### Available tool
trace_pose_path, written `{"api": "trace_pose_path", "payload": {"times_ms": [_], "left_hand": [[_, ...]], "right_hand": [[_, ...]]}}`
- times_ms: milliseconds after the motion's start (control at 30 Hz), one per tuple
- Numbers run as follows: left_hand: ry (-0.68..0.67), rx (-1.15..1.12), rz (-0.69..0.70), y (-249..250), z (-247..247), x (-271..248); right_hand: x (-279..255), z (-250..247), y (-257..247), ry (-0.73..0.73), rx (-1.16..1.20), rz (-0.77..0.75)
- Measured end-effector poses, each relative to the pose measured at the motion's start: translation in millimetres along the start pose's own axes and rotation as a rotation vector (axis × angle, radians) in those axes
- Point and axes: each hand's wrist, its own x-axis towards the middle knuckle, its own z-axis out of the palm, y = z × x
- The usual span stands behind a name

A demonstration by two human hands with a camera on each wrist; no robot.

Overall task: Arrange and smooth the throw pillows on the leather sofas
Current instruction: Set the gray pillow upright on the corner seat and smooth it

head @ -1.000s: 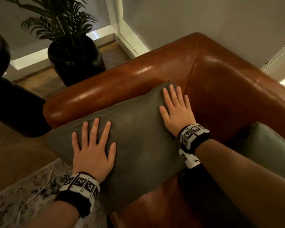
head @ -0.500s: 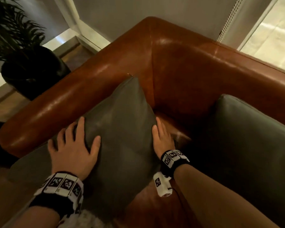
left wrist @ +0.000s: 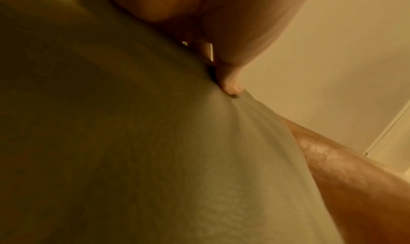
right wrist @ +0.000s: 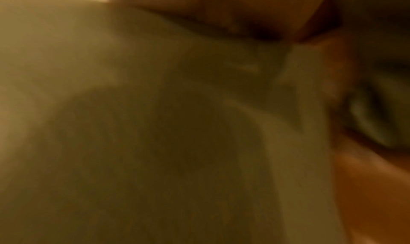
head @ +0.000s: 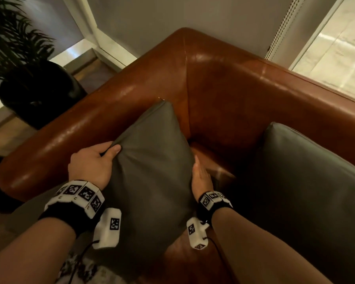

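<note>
A grey-green throw pillow point(head: 152, 171) stands tilted in the corner of the brown leather sofa point(head: 244, 95), leaning on its left arm. My left hand point(head: 109, 153) grips the pillow's upper left edge, thumb on the front and fingers behind it. My right hand point(head: 200, 175) lies along the pillow's right edge with its fingers straight and partly hidden by the fabric. The left wrist view shows a fingertip point(left wrist: 230, 88) pressed into the pillow fabric point(left wrist: 133, 142). In the blurred right wrist view the pillow point(right wrist: 155, 125) fills most of the picture. A second grey-green pillow point(head: 305, 191) leans on the sofa back at the right.
A black pot point(head: 39, 95) with a palm plant stands on the floor beyond the sofa's left arm. A patterned rug point(head: 80, 269) lies below my left wrist. A bright window point(head: 336, 48) is behind the sofa back at the right.
The pillow has gone from lying across the arm to standing on edge in the corner. My left hand went from a flat press to gripping its edge. My right hand slid to its right side.
</note>
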Motion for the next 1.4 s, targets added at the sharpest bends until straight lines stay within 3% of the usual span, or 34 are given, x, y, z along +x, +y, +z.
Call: {"api": "trace_pose_path", "payload": {"times_ms": [100, 200, 267, 367, 433, 500, 567, 633, 700, 933, 1033, 1167, 1300, 1400], "left_hand": [[0.053, -0.186, -0.051, -3.6, 0.7, -6.4], [0.082, -0.250, -0.060, -9.1, -1.6, -8.4], [0.092, -0.259, -0.052, -10.9, -5.6, -10.0], [0.077, -0.202, 0.038, -12.8, -9.4, -9.7], [0.021, -0.133, 0.094, -14.7, -9.8, -7.3], [-0.050, 0.024, 0.124, -20.9, -7.0, -3.1], [-0.113, 0.225, 0.119, -28.3, -5.0, 0.6], [-0.124, 0.242, 0.072, -31.1, -5.4, 1.3], [-0.084, 0.152, 0.027, -29.5, -9.3, 0.8], [-0.090, -0.008, 0.080, -37.8, -16.4, -11.4], [-0.191, -0.001, 0.082, -69.6, -28.3, -14.8], [-0.198, 0.380, 0.129, -129.7, -42.8, -33.8], [-0.120, 0.524, 0.148, -162.8, -55.3, -48.8], [-0.043, 0.368, 0.131, -155.2, -60.9, -40.2]], "right_hand": [[3.4, 4.2, 23.2, 0.063, 0.031, 0.194], [2.6, -5.6, 21.8, -0.020, 0.205, 0.455], [-1.5, -19.8, -1.6, -0.055, 0.158, 0.440], [-11.4, -39.1, -64.8, 0.141, 0.045, 0.074], [-21.3, -43.9, -124.0, 0.227, -0.060, -0.398], [-23.6, -33.5, -176.6, 0.142, -0.256, -0.846], [-16.6, -14.4, -212.1, -0.055, -0.540, -1.012], [-8.1, -3.3, -228.2, -0.217, -0.896, -0.961], [-0.8, -4.0, -231.6, -0.229, -1.115, -0.971], [1.6, -15.8, -230.7, -0.172, -0.747, -1.011], [7.8, -23.5, -233.4, -0.248, -0.878, -1.016], [32.9, -56.9, -232.6, -0.196, -1.276, -0.894], [45.3, -69.2, -234.7, -0.147, -1.087, -0.862], [46.8, -68.0, -237.3, -0.063, -0.940, -0.875]]}}
